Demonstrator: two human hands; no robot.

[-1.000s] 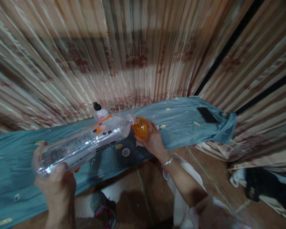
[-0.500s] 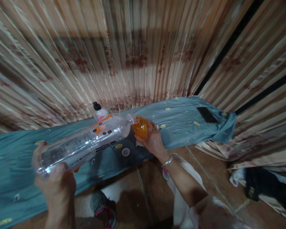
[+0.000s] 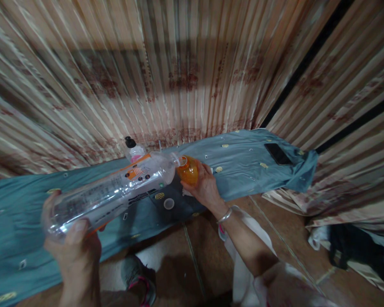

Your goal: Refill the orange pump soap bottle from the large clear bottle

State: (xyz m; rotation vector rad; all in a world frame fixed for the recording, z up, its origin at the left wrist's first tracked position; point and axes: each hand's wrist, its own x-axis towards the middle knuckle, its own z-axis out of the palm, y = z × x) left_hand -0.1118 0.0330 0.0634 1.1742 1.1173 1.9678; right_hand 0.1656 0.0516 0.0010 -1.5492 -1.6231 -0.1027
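Note:
A large clear plastic bottle [image 3: 115, 192] with an orange and white label lies tilted almost level, its neck pointing right. My left hand [image 3: 75, 243] is wrapped around its base end. At the bottle's mouth sits a small orange bottle [image 3: 189, 170], gripped in my right hand [image 3: 205, 185]; the two mouths meet or nearly meet. I cannot tell how much liquid is in either. A small round translucent cap [image 3: 169, 204] rests on the cloth below. Behind the large bottle stands a pump bottle [image 3: 135, 150] with a black top, partly hidden.
A blue-green patterned cloth [image 3: 240, 170] covers the long narrow surface. A black phone [image 3: 277, 153] lies at its right end. Striped curtains [image 3: 185, 81] hang behind and to the right. Dark clothing [image 3: 358, 251] lies at the lower right. Below is a tiled floor [image 3: 192, 256].
Almost nothing differs. The base of the large bottle and my left hand have shifted very slightly left; my right hand and the orange bottle look unmoved.

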